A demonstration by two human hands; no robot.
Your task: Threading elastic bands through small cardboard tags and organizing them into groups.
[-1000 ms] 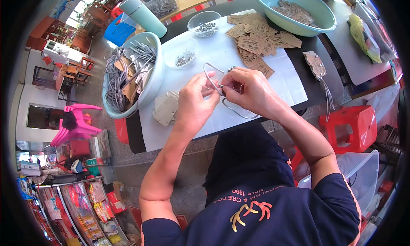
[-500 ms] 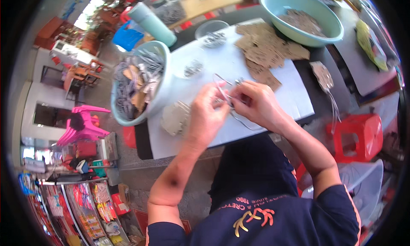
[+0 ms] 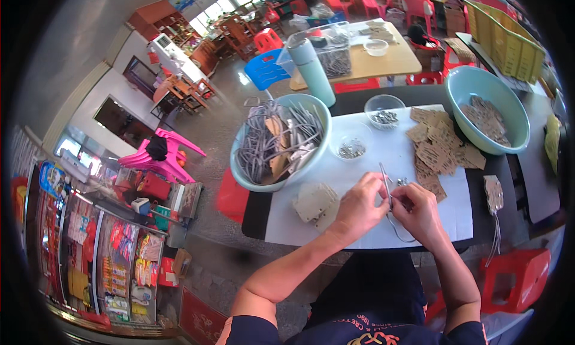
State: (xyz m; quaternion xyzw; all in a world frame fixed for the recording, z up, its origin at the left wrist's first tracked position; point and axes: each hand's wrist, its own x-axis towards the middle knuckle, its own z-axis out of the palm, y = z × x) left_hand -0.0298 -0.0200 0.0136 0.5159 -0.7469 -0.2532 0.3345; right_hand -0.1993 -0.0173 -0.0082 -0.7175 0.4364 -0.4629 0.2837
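Both hands are close together over the white sheet on the table. My left hand [image 3: 361, 206] pinches a thin grey cord [image 3: 393, 226], one end of which sticks up above the fingers while the rest loops down toward the table's front edge. My right hand [image 3: 419, 213] is closed beside it, fingertips at the same cord. Whatever small part sits between the fingers is hidden. Several small metal pieces [image 3: 402, 181] show just behind the right fingers. Left of my left hand lie pale grey cards [image 3: 314, 202]; beyond my right hand, brown cardboard pieces [image 3: 436, 150] overlap in a pile.
A light-blue basin [image 3: 324, 138] of grey cords stands left, with a pale green bottle [image 3: 313, 72] behind it. Two clear bowls [image 3: 385, 100] hold small metal parts. Another basin [image 3: 514, 96] contains cardboard pieces. A corded card [image 3: 493, 192] lies far right, near a red stool [image 3: 520, 270].
My view has swung so the table sits lower and farther right, showing more of the room. Both hands stay together on the cord, with little change in their grip.
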